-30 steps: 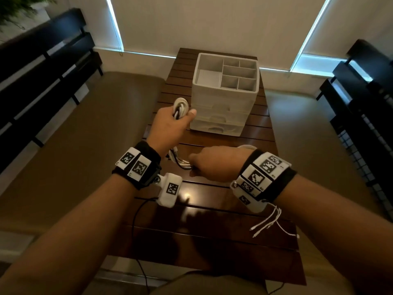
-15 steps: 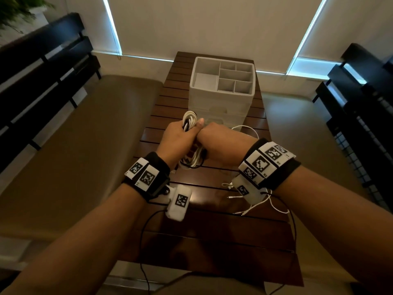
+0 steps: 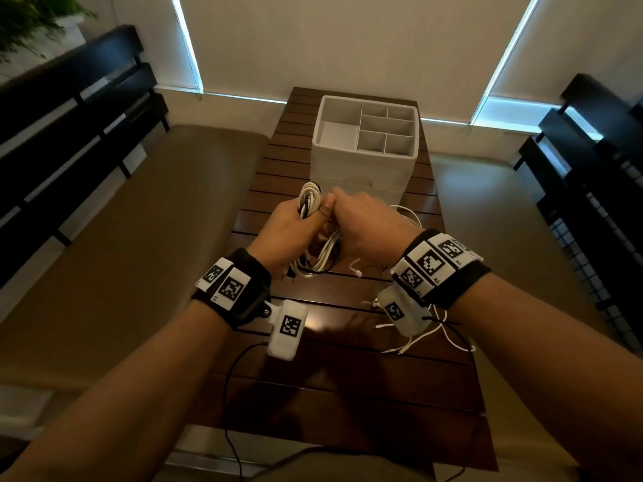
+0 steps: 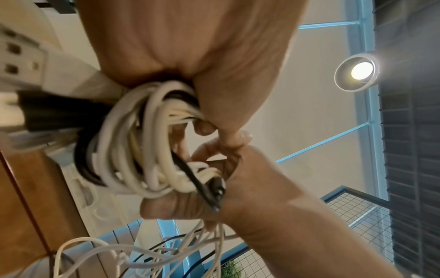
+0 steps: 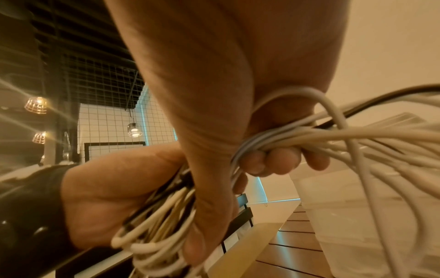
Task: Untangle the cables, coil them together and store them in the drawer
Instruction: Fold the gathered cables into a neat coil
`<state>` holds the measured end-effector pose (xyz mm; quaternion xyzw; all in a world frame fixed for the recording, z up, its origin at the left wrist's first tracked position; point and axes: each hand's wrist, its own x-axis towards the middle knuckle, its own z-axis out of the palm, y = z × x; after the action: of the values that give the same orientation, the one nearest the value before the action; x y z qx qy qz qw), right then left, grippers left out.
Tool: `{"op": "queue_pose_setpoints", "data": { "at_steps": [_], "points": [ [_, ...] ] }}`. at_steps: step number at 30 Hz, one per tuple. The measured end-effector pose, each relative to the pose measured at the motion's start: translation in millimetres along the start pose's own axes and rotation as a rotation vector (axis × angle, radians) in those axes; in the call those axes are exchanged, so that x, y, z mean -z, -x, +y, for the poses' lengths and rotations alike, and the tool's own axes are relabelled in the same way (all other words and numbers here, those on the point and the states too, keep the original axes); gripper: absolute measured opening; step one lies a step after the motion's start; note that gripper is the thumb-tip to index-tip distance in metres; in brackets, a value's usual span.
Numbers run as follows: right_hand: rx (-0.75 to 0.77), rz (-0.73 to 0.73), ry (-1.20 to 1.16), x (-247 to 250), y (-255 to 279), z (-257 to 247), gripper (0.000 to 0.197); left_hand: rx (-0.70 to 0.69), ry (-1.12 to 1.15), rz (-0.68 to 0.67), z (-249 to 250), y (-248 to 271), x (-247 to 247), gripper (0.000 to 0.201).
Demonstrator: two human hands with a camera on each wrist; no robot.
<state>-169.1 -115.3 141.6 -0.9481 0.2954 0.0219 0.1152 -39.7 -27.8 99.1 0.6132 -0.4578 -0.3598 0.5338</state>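
Note:
A coil of white and black cables (image 3: 310, 198) stands up out of my left hand (image 3: 306, 220), whose fingers are curled round it above the table. My right hand (image 3: 342, 220) is pressed against the left and grips the loose strands (image 5: 357, 135) that run off the coil (image 4: 133, 146). In the right wrist view the right fingers (image 5: 273, 161) are curled over several white strands and one black one. Loose cable ends (image 3: 403, 346) trail on the slats under my right wrist. The white drawer unit (image 3: 362, 168) stands just beyond the hands, its drawer fronts mostly hidden by them.
The dark slatted wooden table (image 3: 348, 377) is narrow, with tan cushioned benches (image 3: 121, 238) on both sides. The drawer unit's top has open divided compartments (image 3: 386, 130). Black slatted backrests (image 3: 69, 109) stand at far left and right. A black wire (image 3: 229, 377) hangs from the left wrist camera.
My right hand has come up from the table to meet the left at the coil. Both hands have shifted towards the drawer unit, and the loose ends have been dragged along.

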Motion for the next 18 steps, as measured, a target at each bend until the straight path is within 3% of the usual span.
{"op": "queue_pose_setpoints", "data": {
  "at_steps": [2, 4, 8, 12, 16, 18],
  "points": [
    [0.001, 0.014, -0.049, 1.0, -0.5, 3.6, 0.077, 0.001, -0.003, -0.067, 0.5, 1.6, 2.0, 0.033],
    [0.022, -0.003, -0.078, 3.2, -2.3, 8.4, 0.079, 0.003, -0.021, -0.156, -0.1, 2.1, 1.6, 0.023],
    [0.101, -0.027, -0.160, 1.7, 0.5, 15.9, 0.080, 0.036, -0.028, -0.294, 5.2, 3.9, 3.0, 0.038],
    [0.119, 0.033, -0.292, -3.3, 9.1, 20.1, 0.078, 0.057, 0.027, -0.311, 10.4, 3.6, 12.2, 0.034],
    [0.078, -0.028, -0.339, 4.2, 13.9, 25.1, 0.062, 0.067, 0.038, -0.302, 14.0, 4.6, 16.4, 0.014],
    [0.079, -0.065, -0.322, 5.7, 14.1, 36.1, 0.045, 0.075, 0.072, -0.282, 14.1, 6.2, 17.4, 0.010]
  ]
}}
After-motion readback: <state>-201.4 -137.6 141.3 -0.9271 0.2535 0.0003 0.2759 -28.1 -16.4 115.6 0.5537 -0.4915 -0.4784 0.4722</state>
